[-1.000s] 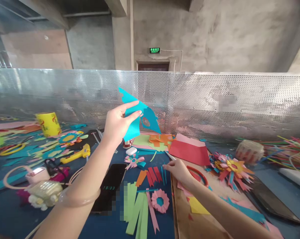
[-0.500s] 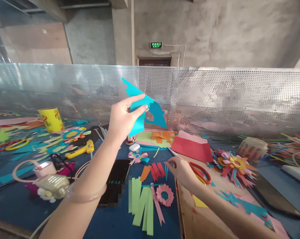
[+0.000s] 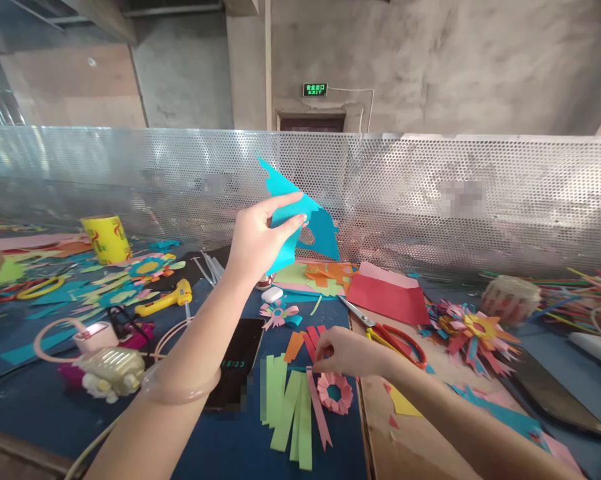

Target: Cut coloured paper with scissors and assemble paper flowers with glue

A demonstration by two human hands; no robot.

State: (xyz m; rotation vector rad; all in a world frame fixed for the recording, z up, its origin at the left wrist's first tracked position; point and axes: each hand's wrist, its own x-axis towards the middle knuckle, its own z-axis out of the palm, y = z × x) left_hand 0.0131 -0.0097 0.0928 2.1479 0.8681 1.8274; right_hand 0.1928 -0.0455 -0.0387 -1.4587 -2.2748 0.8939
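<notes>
I have the left hand (image 3: 258,237) raised over the worktop (image 3: 240,447), thumb and forefinger clamped on the blue paper (image 3: 324,230), which has a notched edge and a cut hole; the right hand (image 3: 348,353) is low, fingertips together at the top end of the pink strip (image 3: 319,410), and I cannot tell whether they grip it; the red strips (image 3: 310,343) lie just beside those fingers; I judge the blue paper most at risk, since a harder pinch or quick swing could crease it or tear it at the hole; the pink rosette (image 3: 346,395) sits so near the right hand that a dropped palm could flatten its folds; a careless sweep could scatter the loose green strips (image 3: 305,427); the scissors (image 3: 399,343) lie just beside the right wrist, where a sideways nudge could shift them; of the containers, a small jar (image 3: 266,283) is mostly hidden behind the left hand, so its contents escape me; the yellow cylinder (image 3: 105,240) at far left may be a tub or a roll, its inside unseen; the pale ribbed tub (image 3: 510,300) at right shows reddish streaks, contents or pattern, I cannot tell.
</notes>
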